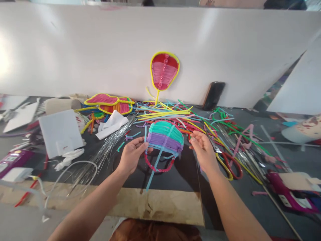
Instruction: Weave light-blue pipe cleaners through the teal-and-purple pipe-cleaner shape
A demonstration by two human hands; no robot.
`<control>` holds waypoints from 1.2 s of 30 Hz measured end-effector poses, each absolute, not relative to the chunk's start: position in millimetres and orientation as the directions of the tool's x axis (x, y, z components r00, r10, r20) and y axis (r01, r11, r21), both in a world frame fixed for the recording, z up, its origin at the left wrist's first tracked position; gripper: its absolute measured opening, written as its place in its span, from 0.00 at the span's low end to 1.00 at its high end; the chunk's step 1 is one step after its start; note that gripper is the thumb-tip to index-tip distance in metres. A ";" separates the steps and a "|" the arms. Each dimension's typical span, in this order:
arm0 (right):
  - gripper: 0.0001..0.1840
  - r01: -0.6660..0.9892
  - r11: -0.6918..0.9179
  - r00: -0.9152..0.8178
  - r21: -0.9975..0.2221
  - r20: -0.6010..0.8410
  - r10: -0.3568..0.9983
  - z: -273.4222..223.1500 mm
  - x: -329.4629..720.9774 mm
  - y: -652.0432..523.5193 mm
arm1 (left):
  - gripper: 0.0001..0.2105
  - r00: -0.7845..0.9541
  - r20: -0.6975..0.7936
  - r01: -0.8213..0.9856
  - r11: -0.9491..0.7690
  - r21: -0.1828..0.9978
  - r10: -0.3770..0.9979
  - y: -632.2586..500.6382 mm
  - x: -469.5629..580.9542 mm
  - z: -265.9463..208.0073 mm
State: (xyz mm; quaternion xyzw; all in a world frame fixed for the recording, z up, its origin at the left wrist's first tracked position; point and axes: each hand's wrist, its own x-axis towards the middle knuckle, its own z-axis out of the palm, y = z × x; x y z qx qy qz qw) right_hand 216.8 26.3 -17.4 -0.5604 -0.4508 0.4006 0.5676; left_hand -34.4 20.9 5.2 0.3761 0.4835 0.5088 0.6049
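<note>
Left fingers [142, 147] pinch striped fan [157, 142], right fingers [196, 144] unclear; purple device [283, 194] bears illegible markings.

Dark tabletop [186, 174] right of the fan [163, 136] leaves passage; scissors [227, 163] obstruct farther right.

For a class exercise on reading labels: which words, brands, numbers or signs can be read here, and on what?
No text is readable anywhere.
Purple item at left: pale marks, too small and blurred to read.
Purple item at right: pale marks, also too blurred.
White sheet: small reddish mark; I cannot tell whether it is writing.
</note>
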 end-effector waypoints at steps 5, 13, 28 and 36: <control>0.20 -0.331 -0.181 0.048 -0.926 -0.208 0.977 -8.3 199.5 18.5 | 0.17 -0.057 -0.188 -0.392 0.151 0.908 0.981 20.5 -33.2 11.9; 0.14 -0.434 -0.326 -0.160 -0.840 -0.284 0.945 -9.2 179.0 7.6 | 0.14 -0.029 -0.162 -0.368 0.140 0.919 0.986 15.3 -26.7 8.4; 0.14 -0.385 -0.301 -0.180 -0.872 -0.249 0.952 -11.9 169.4 2.3 | 0.14 0.200 -0.337 -0.438 0.392 0.809 0.920 6.9 -16.8 1.8; 0.14 -0.268 -0.281 -0.210 -0.921 -0.229 0.951 -16.6 165.7 -2.5 | 0.16 0.141 -0.323 -0.464 0.351 0.814 0.936 6.6 -15.4 1.6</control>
